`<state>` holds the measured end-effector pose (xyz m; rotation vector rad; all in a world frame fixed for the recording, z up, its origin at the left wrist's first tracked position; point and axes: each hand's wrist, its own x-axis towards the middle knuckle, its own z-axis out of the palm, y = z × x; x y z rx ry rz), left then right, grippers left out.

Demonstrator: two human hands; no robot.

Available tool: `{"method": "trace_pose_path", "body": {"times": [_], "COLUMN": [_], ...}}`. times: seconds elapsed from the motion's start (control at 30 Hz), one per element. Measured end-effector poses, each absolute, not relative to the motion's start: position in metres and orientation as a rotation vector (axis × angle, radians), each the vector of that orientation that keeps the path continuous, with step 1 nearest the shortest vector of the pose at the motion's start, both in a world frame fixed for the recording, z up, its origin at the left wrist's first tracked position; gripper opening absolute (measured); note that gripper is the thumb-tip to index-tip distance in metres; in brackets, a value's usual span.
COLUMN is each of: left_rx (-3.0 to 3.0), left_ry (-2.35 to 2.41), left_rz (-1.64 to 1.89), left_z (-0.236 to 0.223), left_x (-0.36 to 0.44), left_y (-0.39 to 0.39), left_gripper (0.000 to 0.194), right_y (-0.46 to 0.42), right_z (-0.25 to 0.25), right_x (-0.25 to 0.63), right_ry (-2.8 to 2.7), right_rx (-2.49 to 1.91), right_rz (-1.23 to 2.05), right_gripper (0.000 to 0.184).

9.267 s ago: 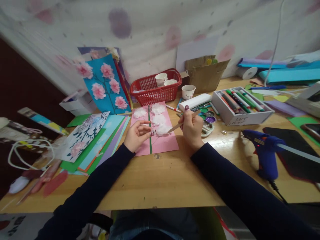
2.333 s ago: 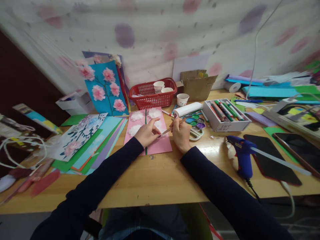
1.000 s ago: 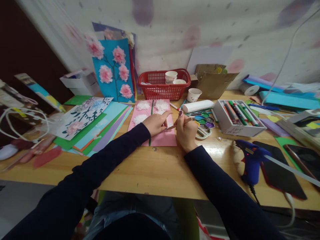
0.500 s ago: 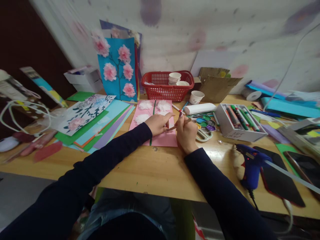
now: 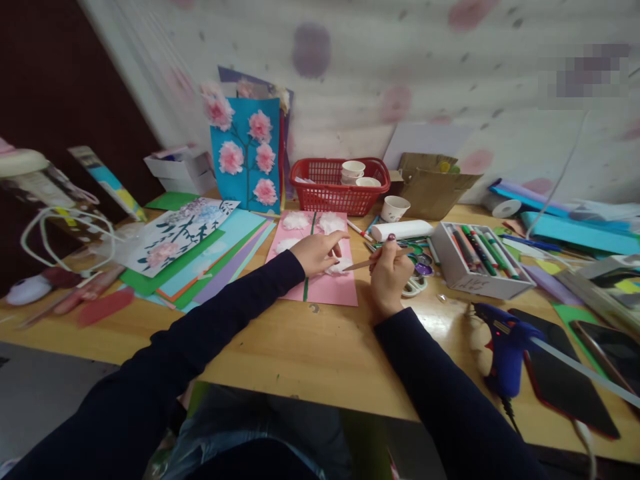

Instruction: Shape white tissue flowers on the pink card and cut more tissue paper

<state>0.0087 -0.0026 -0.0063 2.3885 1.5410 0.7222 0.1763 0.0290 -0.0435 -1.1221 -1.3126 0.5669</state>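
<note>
A pink sheet of paper lies on the table, with a dark green stripe down its middle. Fluffy white tufts sit on both sides of the stripe. Over the sheet, my left hand is open, fingers apart, with its fingertips close to the lower right tuft. My right hand is closed round a thin wooden stick. The stick's tip points left and reaches the edge of that same tuft. Whether it touches the tuft I cannot tell.
Behind the sheet stands a red basket with paper cups. Right are a white box of markers, paint pots and a blue glue gun. Coloured papers lie left. A blue flower card stands at the back.
My right hand has moved right and away from my left hand with the stick, showing more of the lower right tuft. My left hand stays over the sheet. The camera view has tilted up slightly.
</note>
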Motion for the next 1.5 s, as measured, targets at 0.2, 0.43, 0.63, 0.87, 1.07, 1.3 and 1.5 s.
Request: {"method": "trace_pose_path", "body": {"times": [0.2, 0.43, 0.63, 0.87, 1.07, 1.3, 1.5], "left_rx": [2.289, 2.135, 1.550, 1.603, 1.556, 1.440, 1.557], "left_ry": [1.644, 2.193, 2.604, 2.606, 2.633, 2.732, 2.628], "left_rz": [1.024, 1.035, 0.910, 0.730, 0.838, 0.998, 1.009], "left_z": [0.000, -0.011, 0.002, -0.031, -0.032, -0.028, -0.025], "left_x": [-0.012, -0.077, -0.186, -0.198, -0.206, -0.220, -0.207], "left_y": [-0.055, -0.110, -0.122, -0.119, -0.121, -0.145, -0.149], "left_gripper": [0.019, 0.018, 0.022, 0.019, 0.014, 0.034, 0.028], "right_y": [0.031, 0.033, 0.032, 0.037, 0.039, 0.041, 0.042], "right_z": [-0.040, -0.044, -0.044, -0.044, -0.043, -0.041, -0.037], "right_x": [0.171, 0.170, 0.169, 0.173, 0.176, 0.176, 0.182], "right_ry": [-0.971, -0.817, -0.833, -0.772, -0.769, -0.729, -0.678], "right_rx": [-1.038, -1.021, -0.975, -0.930, -0.892, -0.873, -0.809], "right_rz": [1.040, 1.231, 1.268, 1.359, 1.409, 1.446, 1.572], "right_gripper": [0.039, 0.027, 0.022, 0.025, 0.025, 0.023, 0.022]}}
